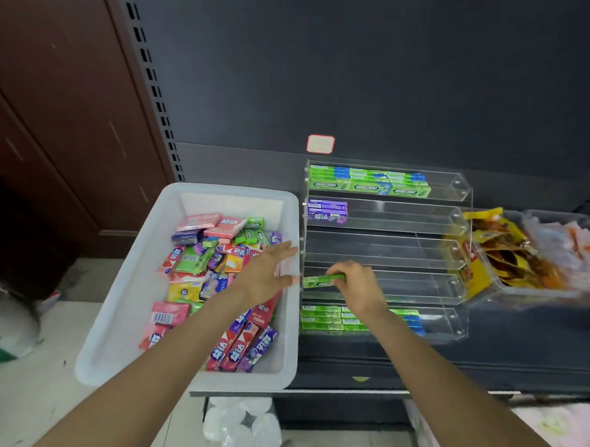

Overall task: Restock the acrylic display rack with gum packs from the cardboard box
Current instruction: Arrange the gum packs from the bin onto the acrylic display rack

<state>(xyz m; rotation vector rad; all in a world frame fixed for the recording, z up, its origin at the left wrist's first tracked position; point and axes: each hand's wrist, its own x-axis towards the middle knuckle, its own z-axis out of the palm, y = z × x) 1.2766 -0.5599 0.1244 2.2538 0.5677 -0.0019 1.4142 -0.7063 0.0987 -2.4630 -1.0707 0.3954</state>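
Note:
A clear acrylic rack [461,211] with several stepped tiers stands on the dark shelf. Green gum packs [367,186] fill most of its top tier, a purple pack [326,209] lies at the left of the second tier, and more green packs [321,318] lie in the bottom tier. My right hand [359,283] grips a long green gum pack [321,281] at the left end of the fourth tier. My left hand [267,273] hovers flat, fingers straight, over the right side of a white plastic bin [140,273] heaped with mixed gum packs [215,274].
A clear tray of yellow and orange snack packets [510,255] sits just right of the rack. A small red-edged label [320,144] is stuck on the dark back panel. White plastic bags [242,425] lie on the floor under the shelf edge.

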